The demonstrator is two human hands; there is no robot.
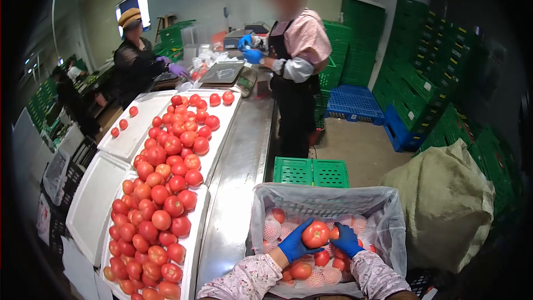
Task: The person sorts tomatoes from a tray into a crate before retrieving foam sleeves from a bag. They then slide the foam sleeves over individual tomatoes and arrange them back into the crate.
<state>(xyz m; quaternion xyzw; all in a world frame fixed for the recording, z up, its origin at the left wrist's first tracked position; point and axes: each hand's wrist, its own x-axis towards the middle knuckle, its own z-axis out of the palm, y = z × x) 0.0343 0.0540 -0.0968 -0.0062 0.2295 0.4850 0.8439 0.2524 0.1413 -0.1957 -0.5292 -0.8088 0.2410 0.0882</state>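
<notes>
My left hand (295,242), in a blue glove, is closed around the side of a large red tomato (315,234). My right hand (348,241), gloved the same, has its fingers curled on a smaller tomato (334,233), partly hidden by the glove. Both hands are inside a crate lined with clear plastic film (327,193). Beneath them lie bare tomatoes (301,270) and others wrapped in white foam netting (272,230).
Left of the crate, a metal table (240,150) carries white foam trays (99,205) with many loose tomatoes (161,220). A green crate (311,172) stands beyond mine, and a bulky sack (441,205) is at right. Two co-workers (294,72) stand around the table's far end.
</notes>
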